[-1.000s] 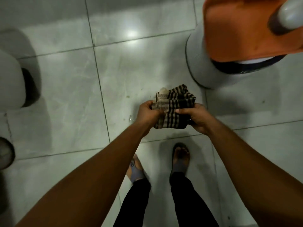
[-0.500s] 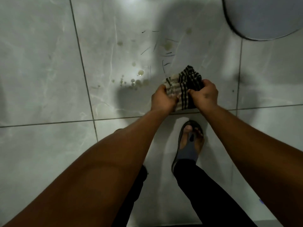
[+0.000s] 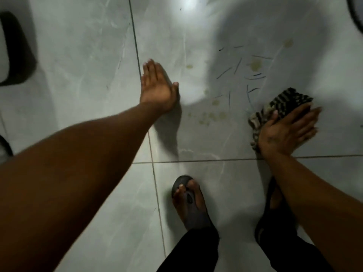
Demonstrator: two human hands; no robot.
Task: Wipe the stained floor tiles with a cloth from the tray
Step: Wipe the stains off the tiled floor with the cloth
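Note:
A black-and-beige striped cloth (image 3: pixel 282 104) lies bunched on the grey floor tile at the right, pressed down by my right hand (image 3: pixel 284 130), whose fingers spread flat over it. Left of the cloth the tile carries yellowish spots (image 3: pixel 212 115) and thin dark pen-like streaks (image 3: pixel 245 75). My left hand (image 3: pixel 157 87) rests flat on the floor beside the vertical grout line, palm down, holding nothing. The tray is out of view.
My two sandalled feet stand below, the left foot (image 3: pixel 189 201) and the right foot (image 3: pixel 275 203) partly under my forearm. A dark curved object (image 3: pixel 17 50) sits at the far left edge. A round base edge (image 3: pixel 358 16) shows top right.
My left hand let go of the cloth and went down flat on the floor to the left. My right hand lowered the cloth onto the stained tile. The view dropped closer to the floor.

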